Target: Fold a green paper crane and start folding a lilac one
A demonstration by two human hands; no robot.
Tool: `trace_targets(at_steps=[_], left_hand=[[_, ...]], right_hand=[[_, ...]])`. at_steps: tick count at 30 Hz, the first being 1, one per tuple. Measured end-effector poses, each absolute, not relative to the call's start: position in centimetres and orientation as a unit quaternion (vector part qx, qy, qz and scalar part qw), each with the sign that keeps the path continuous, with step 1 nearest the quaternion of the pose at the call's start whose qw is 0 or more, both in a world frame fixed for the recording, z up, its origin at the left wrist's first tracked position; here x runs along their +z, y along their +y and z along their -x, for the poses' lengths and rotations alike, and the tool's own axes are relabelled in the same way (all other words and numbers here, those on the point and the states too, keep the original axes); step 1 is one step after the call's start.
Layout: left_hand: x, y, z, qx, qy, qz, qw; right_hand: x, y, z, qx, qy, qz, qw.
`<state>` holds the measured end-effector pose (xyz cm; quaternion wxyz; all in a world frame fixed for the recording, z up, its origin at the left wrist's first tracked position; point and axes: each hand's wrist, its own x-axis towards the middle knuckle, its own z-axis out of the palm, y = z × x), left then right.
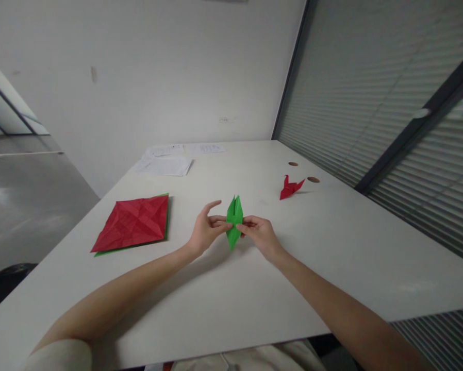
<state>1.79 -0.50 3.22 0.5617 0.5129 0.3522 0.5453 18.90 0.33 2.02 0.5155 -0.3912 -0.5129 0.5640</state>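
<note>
The left sleeve [61,356] is pale cream, with a rounded edge; left forearm [138,283] and left hand [207,229] are bare, as are right forearm [320,291] and right hand [263,234]; at the front, creased cream cloth [270,357] bears a thin whitish cord [226,361].

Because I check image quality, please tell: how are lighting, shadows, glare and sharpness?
Head view: diffuse light; a soft shadow on the table beside the left forearm; glare on the floor at left; the green folded paper fairly clear, but writing on the white papers unreadable.
</note>
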Motion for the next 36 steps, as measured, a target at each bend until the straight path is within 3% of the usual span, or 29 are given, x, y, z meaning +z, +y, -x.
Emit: trace_targets(at_steps=[6,16,19,23,25,36], left_hand=[[3.1,-0.4,-1.7,0.500,0.377,-0.483,0.612],[3.1,-0.4,-1.6,0.509,0.367,-0.506,0.591],[2.8,-0.3,-1.5,0.527,0.377,-0.570,0.505],[2.5,-0.3,-1.2,0.515,0.385,-0.717,0.268],[2.6,-0.5,-1.3,0.483,0.358,-0.766,0.229],[3.4,-0.6,-1.8,0.535,0.331,-0.578,0.519]], right_hand=[[1.7,0.5,-18.9,0.563,-0.515,0.395,0.511],[2.0,0.1,-18.6,0.579,-0.493,0.392,0.517],[1.7,0.3,-18.6,0.554,-0.496,0.412,0.526],[1.0,0.7,-18.6,0.501,-0.516,0.427,0.548],[1.0,0.5,-18.5,0.482,-0.540,0.411,0.554],[1.9,-0.9,-18.6,0.335,-0.705,0.318,0.539]])
